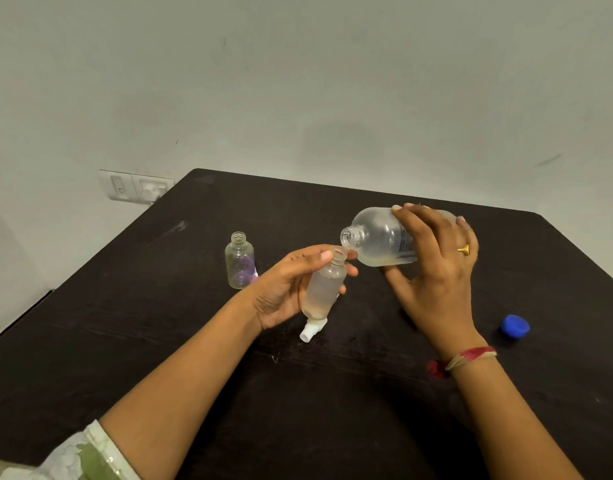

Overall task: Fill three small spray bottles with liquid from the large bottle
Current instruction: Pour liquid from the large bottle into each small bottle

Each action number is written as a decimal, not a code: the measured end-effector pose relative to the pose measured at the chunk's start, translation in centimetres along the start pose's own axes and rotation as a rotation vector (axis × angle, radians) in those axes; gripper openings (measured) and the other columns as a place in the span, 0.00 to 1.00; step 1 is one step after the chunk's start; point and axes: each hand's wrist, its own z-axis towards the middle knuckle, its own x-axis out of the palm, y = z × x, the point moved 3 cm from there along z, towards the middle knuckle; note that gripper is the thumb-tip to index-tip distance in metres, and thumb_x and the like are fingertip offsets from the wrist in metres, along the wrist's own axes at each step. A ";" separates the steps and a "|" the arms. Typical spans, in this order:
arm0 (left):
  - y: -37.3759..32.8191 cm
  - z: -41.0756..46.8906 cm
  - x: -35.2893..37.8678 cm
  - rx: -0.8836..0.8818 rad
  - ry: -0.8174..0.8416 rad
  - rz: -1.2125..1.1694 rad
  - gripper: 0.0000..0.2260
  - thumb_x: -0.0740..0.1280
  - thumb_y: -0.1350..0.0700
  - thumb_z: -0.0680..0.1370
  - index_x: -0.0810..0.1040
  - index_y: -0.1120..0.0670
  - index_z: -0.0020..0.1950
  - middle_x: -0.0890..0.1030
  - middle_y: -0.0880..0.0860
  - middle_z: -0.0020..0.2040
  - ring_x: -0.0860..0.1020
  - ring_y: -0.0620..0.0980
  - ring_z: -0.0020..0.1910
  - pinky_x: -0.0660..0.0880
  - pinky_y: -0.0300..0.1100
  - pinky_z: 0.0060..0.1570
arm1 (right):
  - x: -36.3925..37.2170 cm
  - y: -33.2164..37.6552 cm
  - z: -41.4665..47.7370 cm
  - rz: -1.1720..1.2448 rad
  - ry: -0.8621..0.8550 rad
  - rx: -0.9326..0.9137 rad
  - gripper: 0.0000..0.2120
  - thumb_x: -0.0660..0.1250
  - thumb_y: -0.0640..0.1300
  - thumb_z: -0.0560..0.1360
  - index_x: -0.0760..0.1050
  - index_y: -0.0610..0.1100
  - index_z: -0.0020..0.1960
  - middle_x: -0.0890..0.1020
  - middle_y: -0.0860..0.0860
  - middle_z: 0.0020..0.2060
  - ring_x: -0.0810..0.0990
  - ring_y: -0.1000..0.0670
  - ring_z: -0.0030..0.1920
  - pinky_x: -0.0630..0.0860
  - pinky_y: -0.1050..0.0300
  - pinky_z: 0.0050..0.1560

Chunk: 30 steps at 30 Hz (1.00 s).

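Note:
My right hand (436,271) grips the large clear bottle (377,240), tipped on its side with its open mouth pointing left. A little liquid lies along its lower wall. My left hand (284,289) holds a small uncapped bottle (324,289), tilted, its neck right under the large bottle's mouth. Pale liquid fills part of the small bottle. A second small bottle (240,261) stands upright and uncapped to the left, apparently empty, with something purple behind it. A white spray cap (312,330) lies on the dark table (159,341) below my left hand.
A blue screw cap (515,325) lies on the table at the right. A small red spot (435,368) sits next to my right wrist. A wall socket plate (135,185) is behind the table's far left corner.

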 end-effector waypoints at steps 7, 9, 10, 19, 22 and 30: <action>0.0 0.3 -0.3 0.080 -0.068 -0.050 0.23 0.77 0.39 0.62 0.84 0.49 0.53 0.84 0.51 0.49 0.81 0.46 0.41 0.79 0.42 0.43 | -1.2 -0.6 -0.1 0.144 -0.186 0.259 0.34 0.74 0.58 0.66 0.67 0.45 0.66 0.76 0.50 0.59 0.73 0.54 0.59 0.65 0.47 0.62; 0.2 0.7 -0.8 0.133 -0.152 -0.093 0.24 0.77 0.39 0.61 0.83 0.48 0.54 0.84 0.50 0.50 0.81 0.46 0.43 0.80 0.43 0.46 | -1.7 -0.8 0.0 0.221 -0.245 0.360 0.35 0.74 0.59 0.65 0.69 0.42 0.65 0.73 0.54 0.58 0.71 0.58 0.58 0.70 0.43 0.60; 0.2 0.9 -1.0 0.152 -0.194 -0.114 0.25 0.77 0.39 0.60 0.83 0.48 0.54 0.84 0.50 0.50 0.81 0.46 0.43 0.80 0.44 0.47 | -1.9 -1.0 0.1 0.266 -0.272 0.407 0.35 0.74 0.59 0.65 0.70 0.43 0.65 0.73 0.55 0.58 0.72 0.57 0.58 0.71 0.42 0.59; 1.0 1.5 -2.4 0.204 -0.367 -0.170 0.34 0.83 0.43 0.51 0.80 0.52 0.55 0.84 0.49 0.48 0.82 0.45 0.48 0.77 0.47 0.55 | -2.7 -3.1 0.2 0.491 -0.414 0.650 0.32 0.72 0.63 0.66 0.71 0.44 0.61 0.78 0.48 0.54 0.78 0.47 0.53 0.77 0.53 0.49; 1.1 1.5 -2.3 0.206 -0.406 -0.087 0.25 0.79 0.50 0.59 0.79 0.51 0.54 0.84 0.48 0.46 0.81 0.46 0.49 0.80 0.42 0.47 | -2.7 -3.4 0.2 0.537 -0.439 0.662 0.28 0.72 0.61 0.67 0.70 0.46 0.59 0.77 0.48 0.53 0.78 0.48 0.52 0.77 0.55 0.49; 1.0 2.6 -1.9 0.302 -0.603 0.347 0.17 0.78 0.58 0.63 0.78 0.51 0.48 0.80 0.48 0.44 0.79 0.40 0.41 0.76 0.33 0.42 | -2.7 -4.1 0.1 0.503 -0.439 0.639 0.34 0.72 0.62 0.66 0.70 0.40 0.62 0.76 0.46 0.55 0.77 0.49 0.55 0.76 0.57 0.50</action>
